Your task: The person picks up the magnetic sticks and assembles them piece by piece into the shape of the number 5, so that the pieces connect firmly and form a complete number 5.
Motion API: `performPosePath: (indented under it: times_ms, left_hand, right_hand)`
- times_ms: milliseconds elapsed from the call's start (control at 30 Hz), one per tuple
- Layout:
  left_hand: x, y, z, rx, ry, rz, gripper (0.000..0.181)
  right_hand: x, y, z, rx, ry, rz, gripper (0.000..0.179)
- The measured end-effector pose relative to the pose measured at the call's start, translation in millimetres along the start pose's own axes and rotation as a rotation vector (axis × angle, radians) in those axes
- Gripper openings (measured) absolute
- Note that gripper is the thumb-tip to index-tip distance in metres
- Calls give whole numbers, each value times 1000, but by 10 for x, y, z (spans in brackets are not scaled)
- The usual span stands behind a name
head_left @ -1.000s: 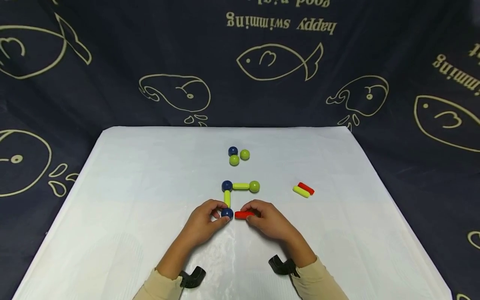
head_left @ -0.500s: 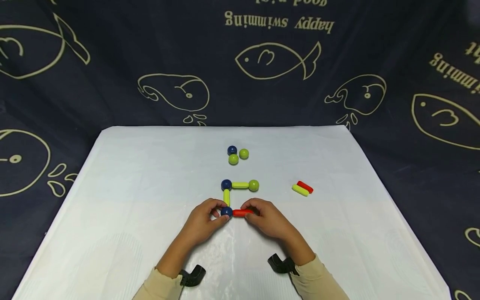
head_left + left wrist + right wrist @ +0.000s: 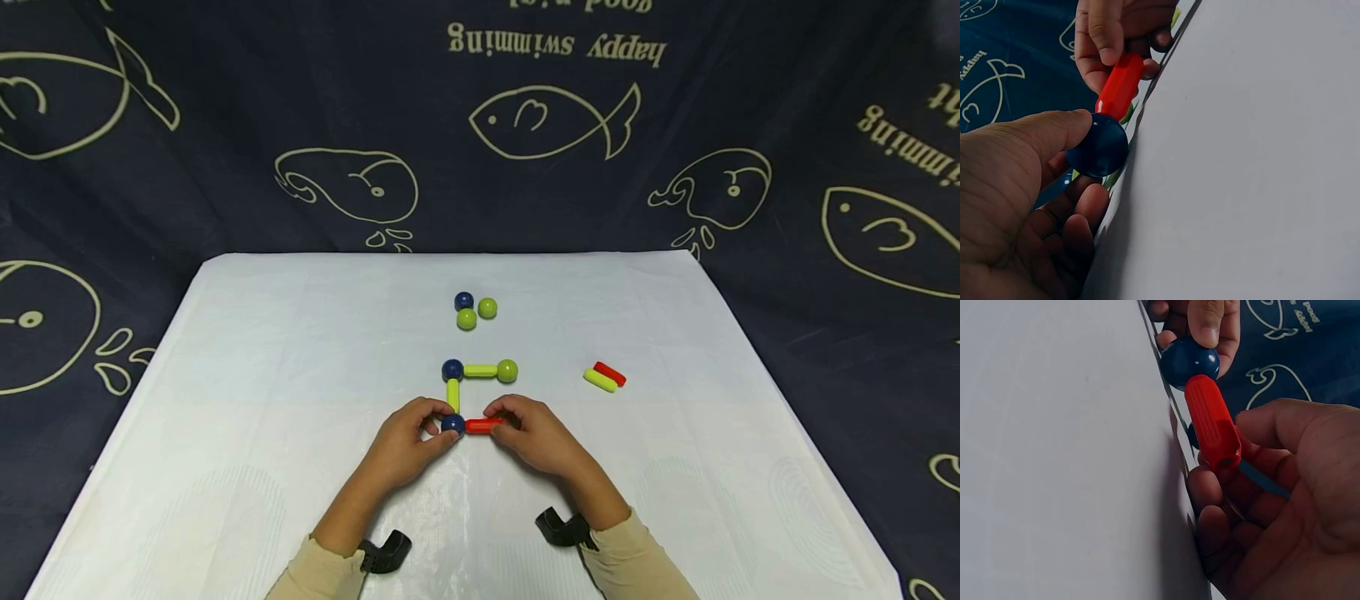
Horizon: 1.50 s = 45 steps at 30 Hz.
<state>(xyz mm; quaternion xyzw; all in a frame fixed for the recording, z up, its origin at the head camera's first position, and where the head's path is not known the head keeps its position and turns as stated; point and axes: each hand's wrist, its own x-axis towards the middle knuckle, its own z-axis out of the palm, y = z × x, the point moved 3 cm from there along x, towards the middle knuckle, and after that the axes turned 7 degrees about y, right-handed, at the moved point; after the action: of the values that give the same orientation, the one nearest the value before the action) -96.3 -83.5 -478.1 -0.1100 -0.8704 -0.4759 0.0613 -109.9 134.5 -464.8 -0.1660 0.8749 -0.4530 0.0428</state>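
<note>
Red rod [image 3: 480, 426] now butts against the near blue ball [image 3: 453, 425]; the gap from a second ago is closed, so that joint looks made, though seating is hard to judge under the fingers; left hand [image 3: 411, 440] pinches the ball, right hand [image 3: 542, 442] pinches the rod's free end; rod runs roughly parallel to the far yellow-green rod [image 3: 480, 370], making a three-sided open frame.

1. White table [image 3: 225, 375]. Clock centre: blue corner ball [image 3: 452, 370]; 12 = far edge [image 3: 450, 257].
2. 12: loose blue ball [image 3: 463, 300], two green balls [image 3: 487, 308], clustered.
3. 3, near: yellow-green stick [image 3: 480, 371], green end ball [image 3: 507, 371].
4. 3, further: loose red stick [image 3: 611, 373] beside loose yellow-green stick [image 3: 600, 381].
5. 6: third yellow-green stick [image 3: 453, 394], near blue ball [image 3: 453, 424].
</note>
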Motion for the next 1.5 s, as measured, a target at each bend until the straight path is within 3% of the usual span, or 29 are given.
performPosePath:
  times_ms: [333,800,1067,1167,1333,1500]
  left_hand:
    - [0,7,1,-2,0,0,25]
    - [-5,19,8,7,0,-27,26]
    - [-9,43,4,13,-3,-33,26]
    - [-3,44,8,17,-4,-37,26]
    - [2,45,8,18,-8,-49,26]
    - [-4,38,11,31,-6,-35,26]
  right_hand:
    - [8,28,-21,29,25,10,15]
    - [18,30,-43,61,100,120,18]
    - [100,41,-191,109,127,174,20]
    - [183,10,-311,96,137,153,20]
    - [416,-82,-510,-17,139,43,19]
    - [696,-162,-614,-111,81,-34,20]
